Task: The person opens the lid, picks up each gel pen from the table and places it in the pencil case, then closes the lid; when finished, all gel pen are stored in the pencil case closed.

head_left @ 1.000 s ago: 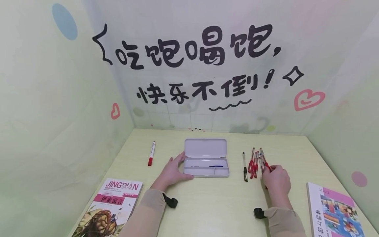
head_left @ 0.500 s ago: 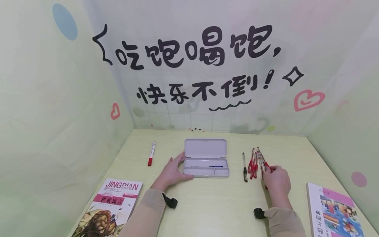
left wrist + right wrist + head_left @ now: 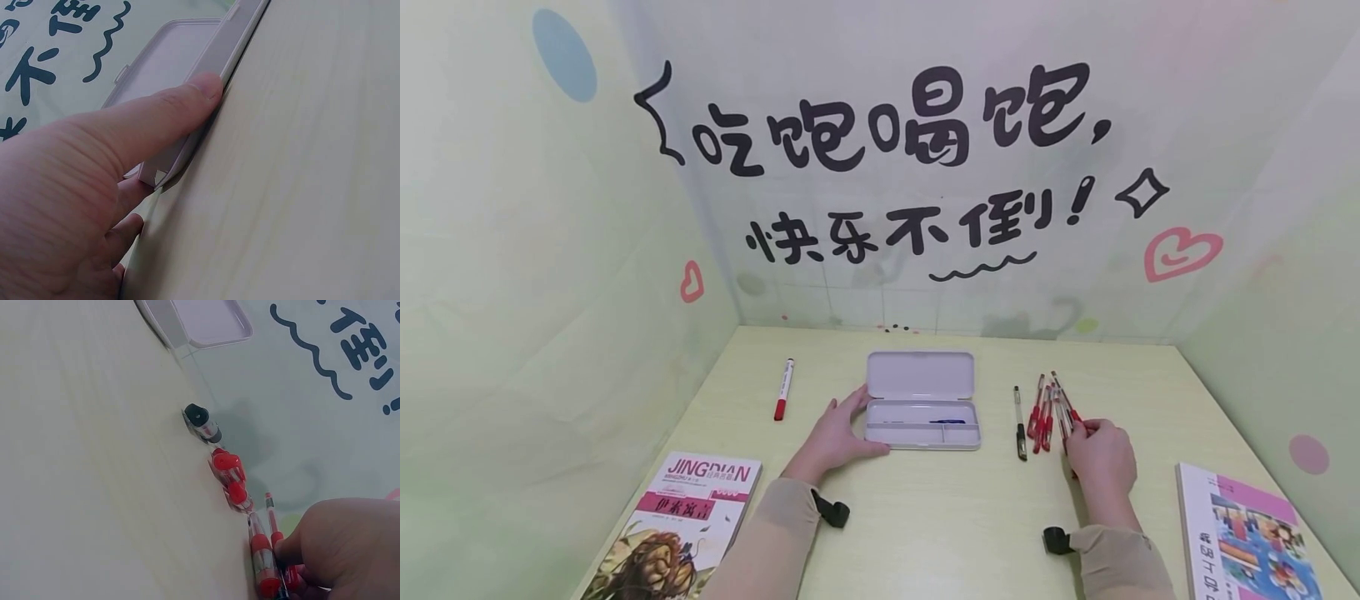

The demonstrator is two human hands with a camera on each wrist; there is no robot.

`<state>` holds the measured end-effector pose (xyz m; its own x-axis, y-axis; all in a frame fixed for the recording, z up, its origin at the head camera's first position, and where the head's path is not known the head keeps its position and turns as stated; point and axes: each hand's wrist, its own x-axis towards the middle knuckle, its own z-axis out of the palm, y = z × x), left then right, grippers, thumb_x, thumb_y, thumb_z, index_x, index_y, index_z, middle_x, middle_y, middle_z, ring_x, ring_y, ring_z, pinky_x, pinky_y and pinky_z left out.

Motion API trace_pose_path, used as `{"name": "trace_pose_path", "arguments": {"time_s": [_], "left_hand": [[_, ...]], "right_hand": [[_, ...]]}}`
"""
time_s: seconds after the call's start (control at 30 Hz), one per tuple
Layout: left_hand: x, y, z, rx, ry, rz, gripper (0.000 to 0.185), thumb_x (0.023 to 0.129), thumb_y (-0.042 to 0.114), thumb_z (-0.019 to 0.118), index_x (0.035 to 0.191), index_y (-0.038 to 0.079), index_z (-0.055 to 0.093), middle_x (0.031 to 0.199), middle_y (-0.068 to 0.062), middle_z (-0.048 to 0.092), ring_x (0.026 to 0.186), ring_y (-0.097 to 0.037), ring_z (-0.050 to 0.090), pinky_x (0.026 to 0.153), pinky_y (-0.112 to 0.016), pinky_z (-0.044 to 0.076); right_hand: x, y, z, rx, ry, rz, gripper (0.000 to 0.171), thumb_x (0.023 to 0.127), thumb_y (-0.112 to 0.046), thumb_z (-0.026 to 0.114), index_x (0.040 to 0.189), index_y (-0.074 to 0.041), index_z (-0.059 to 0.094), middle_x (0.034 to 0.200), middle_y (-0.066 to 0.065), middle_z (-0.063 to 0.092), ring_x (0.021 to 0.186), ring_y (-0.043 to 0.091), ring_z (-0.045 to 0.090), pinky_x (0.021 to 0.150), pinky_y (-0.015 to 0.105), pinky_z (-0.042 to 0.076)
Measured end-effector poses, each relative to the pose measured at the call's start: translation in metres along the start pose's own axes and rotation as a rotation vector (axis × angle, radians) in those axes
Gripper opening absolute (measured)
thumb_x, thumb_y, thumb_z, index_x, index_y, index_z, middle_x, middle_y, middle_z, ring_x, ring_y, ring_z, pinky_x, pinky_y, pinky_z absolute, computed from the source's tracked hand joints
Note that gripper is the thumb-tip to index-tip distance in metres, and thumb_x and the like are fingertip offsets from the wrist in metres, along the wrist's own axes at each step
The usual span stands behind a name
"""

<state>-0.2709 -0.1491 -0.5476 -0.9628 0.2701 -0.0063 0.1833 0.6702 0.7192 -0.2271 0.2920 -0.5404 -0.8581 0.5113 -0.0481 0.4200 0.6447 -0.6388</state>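
My left hand holds the left end of an open lilac pencil case. In the left wrist view the thumb lies along the case's front wall, with a fingertip at its end. A small dark-blue item lies in the rear compartment. My right hand pinches a red gel pen near its lower end, at the right side of several other red gel pens. From the right wrist view, the held pen stands close beside a red-gripped pen. A black gel pen lies left of the bunch.
A white marker with a red cap rests at the back left of the table. One book lies at the front left, another book at the front right. A printed wall sheet rises behind the table.
The red pen in the right hand has swung its upper end slightly left since a second ago. Over the last half second almost nothing moves; the left hand keeps its place on the pencil case.
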Motion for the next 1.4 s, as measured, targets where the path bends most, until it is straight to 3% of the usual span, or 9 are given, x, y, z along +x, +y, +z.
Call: {"name": "trace_pose_path", "arguments": {"time_s": [0.17, 0.47, 0.8, 1.2, 1.4], "left_hand": [[0.001, 0.000, 0.000, 0.001, 0.000, -0.003, 0.127, 0.073, 0.051, 0.102, 0.175, 0.026, 0.032, 0.170, 0.006, 0.054, 0.170, -0.037, 0.030, 0.145, -0.058, 0.008], [0.002, 0.000, -0.001, 0.003, 0.003, 0.006, 0.126, 0.073, 0.051, 0.102, 0.175, 0.025, 0.032, 0.172, 0.003, 0.052, 0.169, -0.035, 0.034, 0.145, -0.057, 0.007], [0.002, -0.001, -0.001, 0.004, 0.007, 0.001, 0.126, 0.072, 0.052, 0.102, 0.174, 0.026, 0.033, 0.175, 0.002, 0.047, 0.169, -0.037, 0.033, 0.145, -0.058, 0.008], [0.001, 0.000, 0.000, -0.008, 0.003, 0.007, 0.125, 0.072, 0.050, 0.103, 0.174, 0.029, 0.034, 0.173, 0.005, 0.050, 0.169, -0.034, 0.034, 0.145, -0.057, 0.007], [0.001, 0.001, 0.000, -0.018, 0.001, -0.010, 0.126, 0.072, 0.051, 0.103, 0.174, 0.029, 0.033, 0.173, 0.005, 0.050, 0.170, -0.036, 0.031, 0.145, -0.058, 0.008]], "right_hand": [[-0.001, -0.004, 0.002, 0.000, 0.045, -0.042, 0.042, 0.110, -0.026, 0.052, 0.131, 0.008, 0.066, 0.108, 0.027, 0.066, 0.090, 0.038, 0.065, 0.057, 0.037, 0.045], [-0.014, -0.030, 0.013, 0.055, 0.089, -0.233, 0.036, 0.110, -0.021, 0.058, 0.131, 0.007, 0.067, 0.126, 0.030, 0.060, 0.112, 0.048, 0.058, 0.087, 0.061, 0.053], [-0.023, -0.064, 0.039, 0.030, 0.069, -0.467, 0.023, 0.108, -0.020, 0.067, 0.121, -0.003, 0.076, 0.121, 0.022, 0.068, 0.111, 0.043, 0.062, 0.088, 0.056, 0.054], [-0.043, -0.108, 0.071, -0.054, -0.088, -0.582, 0.021, 0.106, -0.020, 0.073, 0.120, -0.008, 0.081, 0.123, 0.017, 0.072, 0.115, 0.040, 0.065, 0.098, 0.060, 0.060], [-0.048, -0.120, 0.083, -0.086, -0.125, -0.640, 0.015, 0.105, -0.018, 0.075, 0.115, -0.010, 0.083, 0.118, 0.012, 0.073, 0.110, 0.035, 0.065, 0.098, 0.054, 0.061]]}}
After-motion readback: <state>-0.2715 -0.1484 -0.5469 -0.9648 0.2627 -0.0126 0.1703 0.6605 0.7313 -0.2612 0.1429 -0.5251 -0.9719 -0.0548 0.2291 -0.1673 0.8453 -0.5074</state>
